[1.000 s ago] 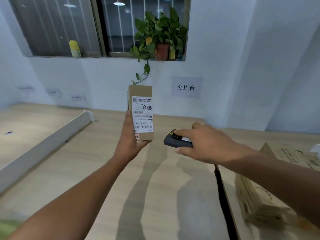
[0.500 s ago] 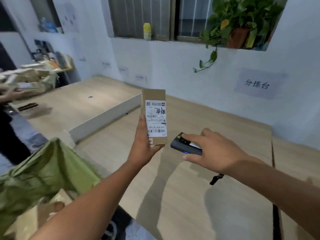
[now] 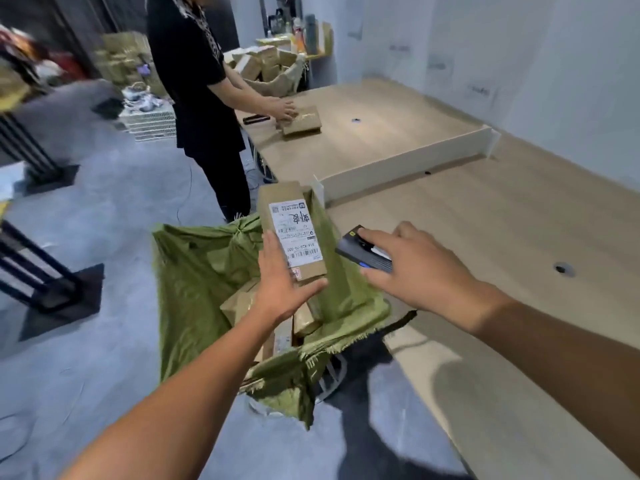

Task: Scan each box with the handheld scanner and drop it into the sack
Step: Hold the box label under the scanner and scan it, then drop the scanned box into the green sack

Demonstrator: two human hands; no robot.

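Observation:
A slim brown cardboard box (image 3: 294,230) with a white shipping label stands upright in my left hand (image 3: 280,289), thumb under its bottom edge and fingers along its left side. The box hangs over the open mouth of a green woven sack (image 3: 201,271) on the floor beside the table. Several brown boxes (image 3: 239,303) lie inside the sack. My right hand (image 3: 422,271) grips a dark handheld scanner (image 3: 360,251) just right of the box, above the table's corner, its front end towards the label.
The wooden table (image 3: 485,237) runs to the right, split by a white divider (image 3: 398,168). Another person (image 3: 194,81) in black handles a parcel (image 3: 301,123) at its far end. Black stand legs (image 3: 52,289) sit on the grey floor at left.
The view has swung left and down from the wall to the floor. Both hands moved left with it, and the box now hangs over the sack instead of over the table.

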